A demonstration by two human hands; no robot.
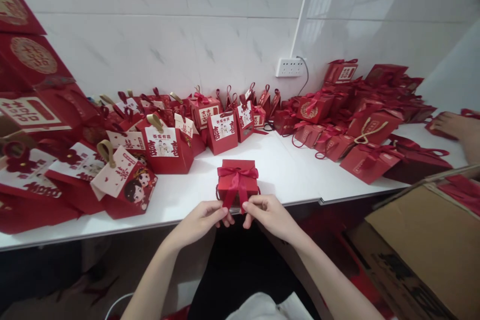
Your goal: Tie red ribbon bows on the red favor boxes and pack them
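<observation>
A small red gift box (237, 167) stands at the front edge of the white table, straight before me. A dark pink ribbon (238, 175) is tied in a bow on its front, and two tails hang down from the knot. My left hand (205, 219) pinches the left tail between thumb and fingers. The right tail's end is pinched by my right hand (268, 215). Both hands are just below the box, at the table edge. A dark red cord shows at the box's sides.
Red gift boxes (168, 150) with looped handles crowd the left and back. More ribboned boxes (371, 160) are heaped at the right. An open cardboard carton (431, 230) stands front right. Another person's hand (448, 124) rests on a red box at far right. A power strip (290, 67) is on the wall.
</observation>
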